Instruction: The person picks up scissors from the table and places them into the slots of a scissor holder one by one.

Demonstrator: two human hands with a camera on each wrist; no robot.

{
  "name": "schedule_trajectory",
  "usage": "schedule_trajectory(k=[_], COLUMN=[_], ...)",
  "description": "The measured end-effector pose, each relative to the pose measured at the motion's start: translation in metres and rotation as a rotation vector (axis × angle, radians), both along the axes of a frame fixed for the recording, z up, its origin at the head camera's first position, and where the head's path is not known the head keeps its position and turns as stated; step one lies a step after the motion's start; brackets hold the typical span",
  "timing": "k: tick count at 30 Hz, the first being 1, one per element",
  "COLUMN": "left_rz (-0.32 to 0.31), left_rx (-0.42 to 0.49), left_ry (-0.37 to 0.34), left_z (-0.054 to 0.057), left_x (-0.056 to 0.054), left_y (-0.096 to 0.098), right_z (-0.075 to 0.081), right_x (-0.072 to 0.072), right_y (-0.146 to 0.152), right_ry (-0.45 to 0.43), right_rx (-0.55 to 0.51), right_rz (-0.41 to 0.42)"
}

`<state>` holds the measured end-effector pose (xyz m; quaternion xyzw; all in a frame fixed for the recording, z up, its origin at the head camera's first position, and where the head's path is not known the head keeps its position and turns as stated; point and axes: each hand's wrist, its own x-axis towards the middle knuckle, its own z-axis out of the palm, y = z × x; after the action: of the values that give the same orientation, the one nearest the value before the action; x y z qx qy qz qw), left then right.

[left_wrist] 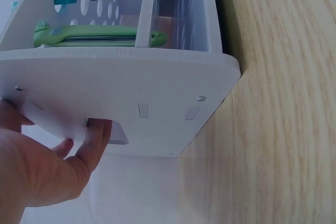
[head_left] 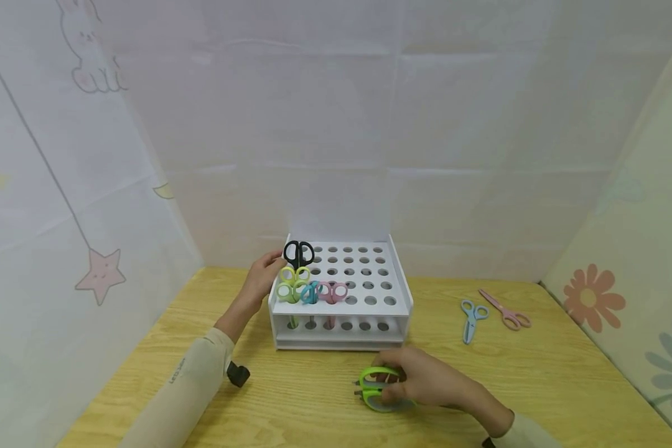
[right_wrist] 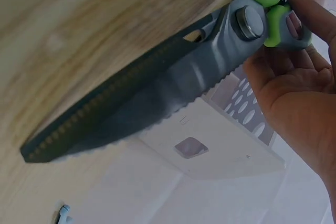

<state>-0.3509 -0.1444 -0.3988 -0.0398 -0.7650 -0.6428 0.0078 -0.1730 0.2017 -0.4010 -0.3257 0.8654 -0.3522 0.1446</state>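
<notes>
My left hand point(head_left: 259, 281) grips the left side of a white rack point(head_left: 341, 344) with rows of round holes. In the left wrist view, its fingers hook into the cutout of the side panel point(left_wrist: 157, 82). My right hand point(head_left: 425, 377) holds large green-and-grey scissors point(right_wrist: 173, 85) by the handles, low in front of the rack. Their dark serrated blades appear in the right wrist view. Standing in the rack's left part are black scissors point(head_left: 298, 254), yellow scissors point(head_left: 295, 274), light green scissors point(head_left: 294, 298), teal scissors point(head_left: 311, 295) and pink scissors point(head_left: 331, 298).
On the wooden table point(head_left: 291, 404), to the right of the rack, lie light blue scissors point(head_left: 470, 325) and another pair of pink scissors point(head_left: 501, 307). Pale printed cloth point(head_left: 453, 124) hangs behind and on both sides.
</notes>
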Motion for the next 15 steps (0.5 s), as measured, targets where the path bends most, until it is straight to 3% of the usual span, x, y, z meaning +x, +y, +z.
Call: schedule_trajectory(k=[8,15], left_rz=[0.002,0.007], left_rx=[0.003,-0.015], left_ry=[0.002,0.003], left_z=[0.000,0.003], left_x=[0.003,0.005], left_y=[0.000,0.000], right_z=[0.007,0.023], right_x=[0.002,0.004], right_y=[0.002,0.004], right_ry=[-0.005,0.051], right_rx=[-0.046,-0.190], right_rz=[-0.057,-0.110])
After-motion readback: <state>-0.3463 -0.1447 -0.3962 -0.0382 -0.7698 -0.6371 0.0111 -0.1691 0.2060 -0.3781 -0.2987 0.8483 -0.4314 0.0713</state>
